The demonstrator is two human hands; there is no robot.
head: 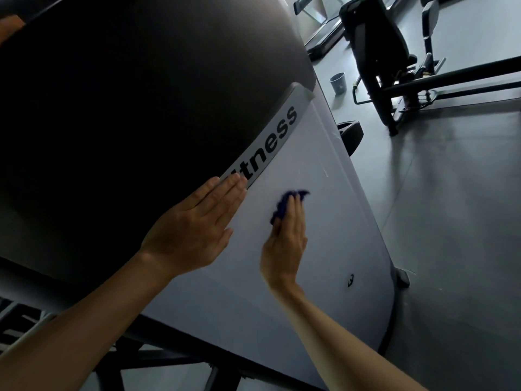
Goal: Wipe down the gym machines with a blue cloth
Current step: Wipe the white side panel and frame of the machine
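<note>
The right hand [284, 244] is pressing the blue cloth [284, 204] flat against the pale side panel [324, 221] of the gym machine. Its fingers [294, 210] are lying straight over the bunched cloth, which is showing past the fingertips and along the thumb side; whether the thumb is pinching it cannot be told. The left hand [197, 230] is resting just beside it, fingers extended and close together, palm flat across the seam where the dark upper panel [141, 108] meets the lettered strip [270, 145]. It is holding nothing and appears to be bracing the body.

The step in hand is judged to be the wiping of the pale panel, near its upper middle area. A large portion of the panel below and toward the rounded edge is lying outside the cloth's present position.

The next move calls for sliding the cloth in overlapping passes toward the lower edge while keeping even pressure. Other machines [377, 52] and a small cup [337, 82] are standing on the floor [451, 193] well apart.
</note>
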